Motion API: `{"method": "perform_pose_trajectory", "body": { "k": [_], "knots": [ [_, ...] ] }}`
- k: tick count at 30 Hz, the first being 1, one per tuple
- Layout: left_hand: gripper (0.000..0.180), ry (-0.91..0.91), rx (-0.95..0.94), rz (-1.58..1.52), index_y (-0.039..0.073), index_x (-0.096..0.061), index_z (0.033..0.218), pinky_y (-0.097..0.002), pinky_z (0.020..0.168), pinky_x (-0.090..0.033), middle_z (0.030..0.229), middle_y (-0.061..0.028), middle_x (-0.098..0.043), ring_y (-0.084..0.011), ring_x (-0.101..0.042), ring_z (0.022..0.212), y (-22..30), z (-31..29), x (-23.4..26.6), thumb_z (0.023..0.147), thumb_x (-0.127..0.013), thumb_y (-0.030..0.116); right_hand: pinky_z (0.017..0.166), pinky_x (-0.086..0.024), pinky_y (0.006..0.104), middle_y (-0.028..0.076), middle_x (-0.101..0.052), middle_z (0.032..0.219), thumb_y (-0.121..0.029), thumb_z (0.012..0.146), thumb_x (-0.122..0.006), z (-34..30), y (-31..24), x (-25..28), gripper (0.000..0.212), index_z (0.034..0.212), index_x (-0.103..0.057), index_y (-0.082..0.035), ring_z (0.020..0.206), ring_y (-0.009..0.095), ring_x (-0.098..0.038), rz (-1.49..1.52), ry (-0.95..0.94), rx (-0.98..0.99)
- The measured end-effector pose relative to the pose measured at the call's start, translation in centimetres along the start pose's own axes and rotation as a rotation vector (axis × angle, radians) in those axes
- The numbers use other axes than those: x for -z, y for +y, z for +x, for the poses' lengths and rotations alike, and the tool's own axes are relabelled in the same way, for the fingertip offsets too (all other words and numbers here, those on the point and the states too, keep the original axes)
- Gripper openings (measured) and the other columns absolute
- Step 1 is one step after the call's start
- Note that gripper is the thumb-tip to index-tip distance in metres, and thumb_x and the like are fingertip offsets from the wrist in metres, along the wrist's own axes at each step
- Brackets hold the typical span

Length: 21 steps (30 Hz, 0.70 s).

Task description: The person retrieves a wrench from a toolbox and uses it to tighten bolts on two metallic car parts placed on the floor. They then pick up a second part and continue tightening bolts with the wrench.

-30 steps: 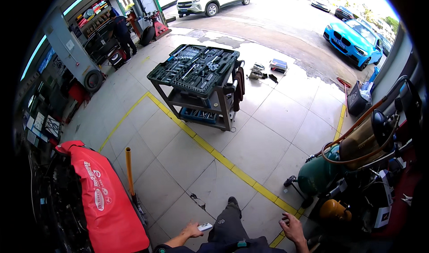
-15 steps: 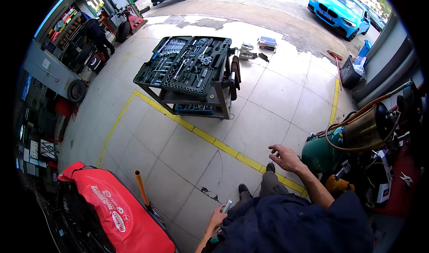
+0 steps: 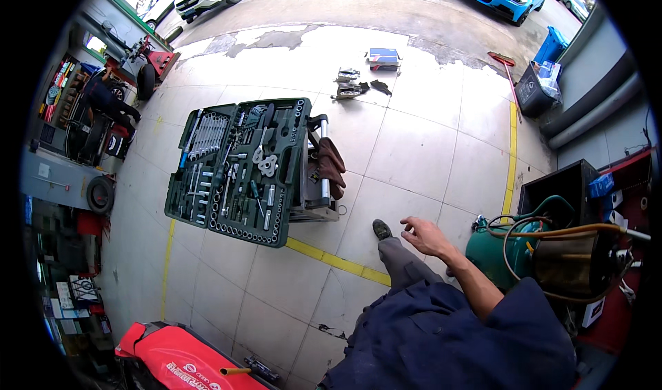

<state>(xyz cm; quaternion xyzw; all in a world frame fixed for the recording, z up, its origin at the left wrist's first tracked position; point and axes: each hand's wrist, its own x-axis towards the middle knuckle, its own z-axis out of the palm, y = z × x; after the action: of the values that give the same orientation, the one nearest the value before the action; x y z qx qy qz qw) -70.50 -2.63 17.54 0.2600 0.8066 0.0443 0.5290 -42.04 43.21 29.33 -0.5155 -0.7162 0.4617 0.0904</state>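
"What's on the metal trolley (image 3: 316, 213)?"
"An open socket-set case (image 3: 290, 183), left of the green tank (image 3: 489, 255). Probably heavy, rigid: hold opposite rims."
"And the right hand (image 3: 424, 236)?"
"Between them, fingers loosely curled, empty. I can't tell about the left hand, unseen."
"That ratchet (image 3: 262, 140)?"
"Likely slick steel; grip its dark handle."

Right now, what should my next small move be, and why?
Probably ease the right hand left toward the tool case: the hand looks empty, fingers loosely bent, and the case lies open on the cart to its left, with wrenches and ratchets exposed.
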Motion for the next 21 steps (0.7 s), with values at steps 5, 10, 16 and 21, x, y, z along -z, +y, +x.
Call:
{"method": "perform_pose_trajectory", "body": {
  "k": [5, 10, 16, 21],
  "knots": [
    [0.086, 0.0, 0.016, -0.005, 0.028, -0.047, 0.16, -0.0465, 0.1, -0.053, 0.119, -0.0244, -0.07, -0.0434, -0.067, 0.116, 7.6, 1.5, 2.4, 0.081, -0.078, 0.04, 0.089, -0.056, 0.0442, 0.015, -0.075, 0.115, -0.029, 0.1, -0.065, 10.5, -0.3, 5.1, 0.043, 0.135, -0.064, -0.004, 0.097, 0.033, -0.072, -0.097, -0.053, 0.105],
    [0.085, 0.023, -0.053, 0.039, 0.029, -0.046, 0.161, -0.0469, 0.099, -0.053, 0.117, -0.0243, -0.07, -0.0437, -0.067, 0.115, 14.5, 2.1, 3.7, 0.081, -0.076, 0.036, 0.099, -0.053, 0.0468, 0.014, -0.073, 0.117, -0.029, 0.101, -0.064, 17.5, -4.4, 8.7, 0.041, 0.134, -0.062, -0.006, 0.113, 0.035, -0.068, -0.121, -0.19, 0.103],
    [0.068, 0.062, 0.105, -0.253, 0.019, -0.055, 0.155, -0.0371, 0.1, -0.053, 0.126, -0.0175, -0.072, -0.0317, -0.069, 0.116, 9.2, 6.8, 1.2, 0.089, -0.071, 0.023, 0.099, -0.052, 0.0469, 0.015, -0.074, 0.115, -0.03, 0.1, -0.064, 21.2, -5.2, 7.9, 0.042, 0.134, -0.063, -0.006, 0.112, 0.035, -0.068, -0.129, -0.247, 0.147],
    [0.054, -0.041, 0.002, -0.852, -0.001, -0.058, 0.149, -0.0296, 0.105, -0.049, 0.136, -0.0102, -0.07, -0.0194, -0.066, 0.122, 22.4, 8.6, 4.5, 0.1, -0.071, 0.019, 0.099, -0.052, 0.0469, 0.013, -0.074, 0.114, -0.029, 0.099, -0.066, 21.9, -1.2, 12.1, 0.042, 0.134, -0.064, -0.006, 0.11, 0.035, -0.068, -0.128, -0.2, 0.023]
  ]
}}
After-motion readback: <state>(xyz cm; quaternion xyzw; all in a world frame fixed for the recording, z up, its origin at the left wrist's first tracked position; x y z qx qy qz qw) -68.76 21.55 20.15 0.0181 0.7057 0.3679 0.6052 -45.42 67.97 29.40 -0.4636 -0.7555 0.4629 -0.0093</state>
